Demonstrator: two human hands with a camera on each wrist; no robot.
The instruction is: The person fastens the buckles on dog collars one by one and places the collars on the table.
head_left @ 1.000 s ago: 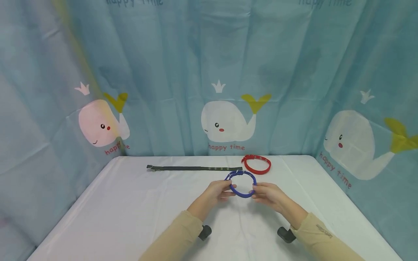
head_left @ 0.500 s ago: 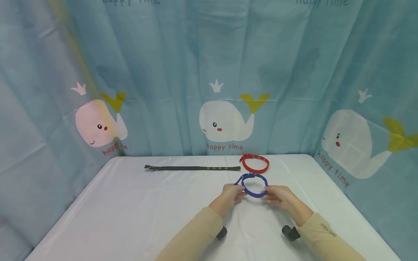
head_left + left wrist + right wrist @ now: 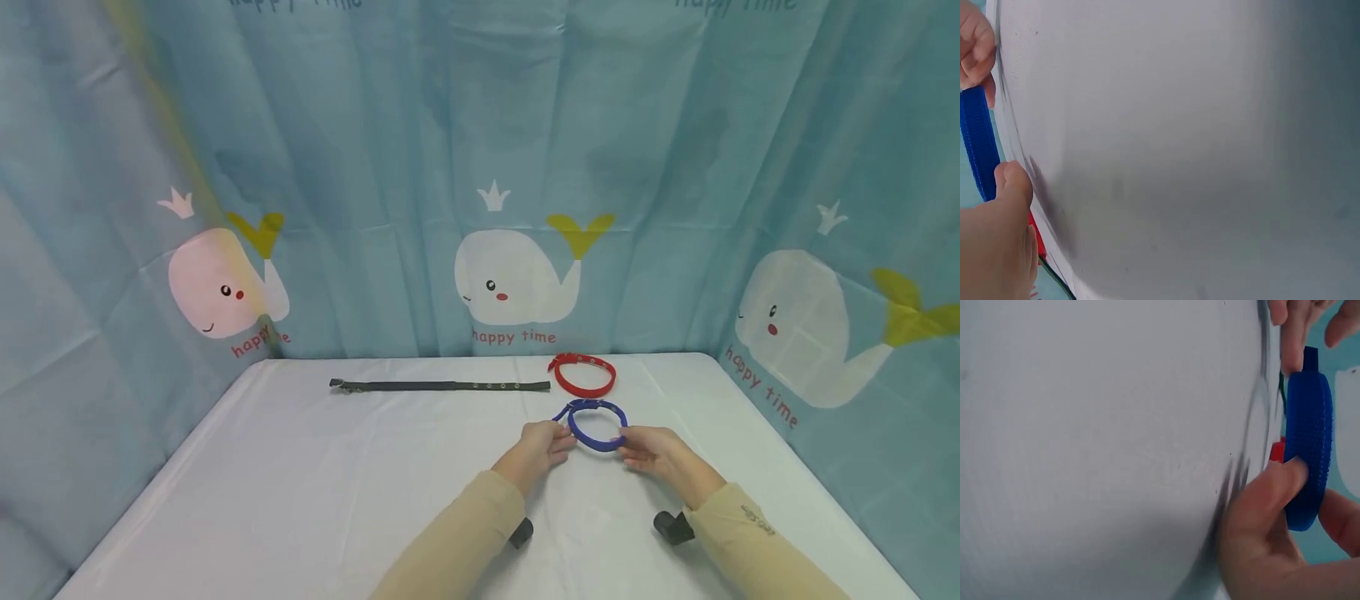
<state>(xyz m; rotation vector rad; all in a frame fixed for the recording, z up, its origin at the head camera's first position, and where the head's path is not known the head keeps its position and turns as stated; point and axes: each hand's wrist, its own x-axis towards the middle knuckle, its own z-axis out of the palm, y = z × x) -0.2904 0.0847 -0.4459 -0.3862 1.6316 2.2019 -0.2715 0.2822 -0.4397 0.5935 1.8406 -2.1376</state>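
A blue buckled collar (image 3: 600, 446), closed into a ring, is held in front of the red collar (image 3: 585, 392). My right hand (image 3: 655, 450) pinches its right side; in the right wrist view thumb and finger lie on either face of the blue band (image 3: 1310, 425). At its left side is my left hand (image 3: 542, 446). There one straight fingertip reaches the band's edge, while another digit stands apart from it, the loose strap end between them. A dark green collar (image 3: 442, 386) lies straightened out at the back, its row of eyelets toward the right.
Both collars at the back rest on a white-covered table (image 3: 300, 483). Blue curtain (image 3: 375, 167) with printed whales hangs behind it and along both sides. Beige sleeves (image 3: 465, 533) cover the forearms, and a dark wrist device (image 3: 672, 527) shows below the right wrist.
Both hands and the blue collar have moved to the right, the left hand farther than the right. The left fingers have loosened at the band. The red and green collars stay put.
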